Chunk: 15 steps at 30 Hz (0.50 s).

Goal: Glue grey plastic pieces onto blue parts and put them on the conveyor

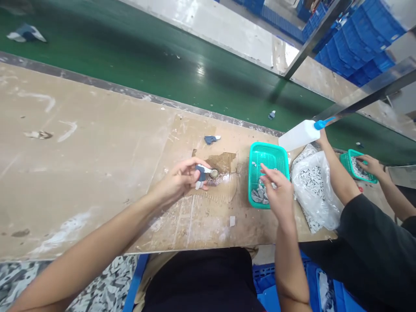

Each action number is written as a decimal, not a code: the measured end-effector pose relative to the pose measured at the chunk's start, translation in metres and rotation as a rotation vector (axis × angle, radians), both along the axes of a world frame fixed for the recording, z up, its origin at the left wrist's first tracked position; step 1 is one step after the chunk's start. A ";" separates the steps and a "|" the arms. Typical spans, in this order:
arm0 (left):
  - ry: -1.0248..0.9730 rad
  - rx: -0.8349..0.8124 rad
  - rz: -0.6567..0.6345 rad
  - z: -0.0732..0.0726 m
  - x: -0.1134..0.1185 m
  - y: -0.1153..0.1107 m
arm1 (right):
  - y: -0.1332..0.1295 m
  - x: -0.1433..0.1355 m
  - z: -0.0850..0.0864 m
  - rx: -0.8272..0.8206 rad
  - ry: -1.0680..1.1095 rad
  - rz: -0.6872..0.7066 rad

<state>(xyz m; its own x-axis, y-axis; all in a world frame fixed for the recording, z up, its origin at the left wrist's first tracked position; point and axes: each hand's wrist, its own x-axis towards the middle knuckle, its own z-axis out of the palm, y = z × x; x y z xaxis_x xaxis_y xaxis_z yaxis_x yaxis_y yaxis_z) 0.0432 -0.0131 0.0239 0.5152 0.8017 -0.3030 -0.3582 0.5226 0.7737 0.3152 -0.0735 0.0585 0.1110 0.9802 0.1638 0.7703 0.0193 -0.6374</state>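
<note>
My left hand grips a small dark-blue and white plastic piece between thumb and fingers, close to a small round metal-looking cup on the worktop. Above the turquoise basket is my right hand, thumb and fingertips pinched together. Whatever that pinch holds, if anything, is too small to make out. Grey and white plastic bits lie in the near part of the basket. Another dark-blue and white piece rests on the worktop, beyond the cup.
A white squeeze bottle with a blue nozzle and a clear bag of small parts stand right of the basket. A co-worker's hand reaches into a second turquoise basket. A green conveyor belt runs behind, carrying several pieces.
</note>
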 end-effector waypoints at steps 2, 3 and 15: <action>-0.006 -0.117 0.048 -0.001 -0.004 0.007 | 0.006 0.033 -0.004 -0.166 -0.228 0.054; -0.005 -0.163 0.070 -0.001 -0.005 0.010 | 0.010 0.044 -0.007 -0.207 -0.260 0.086; 0.172 -0.181 0.230 0.014 -0.010 0.045 | 0.038 0.065 -0.032 -0.324 -0.120 0.283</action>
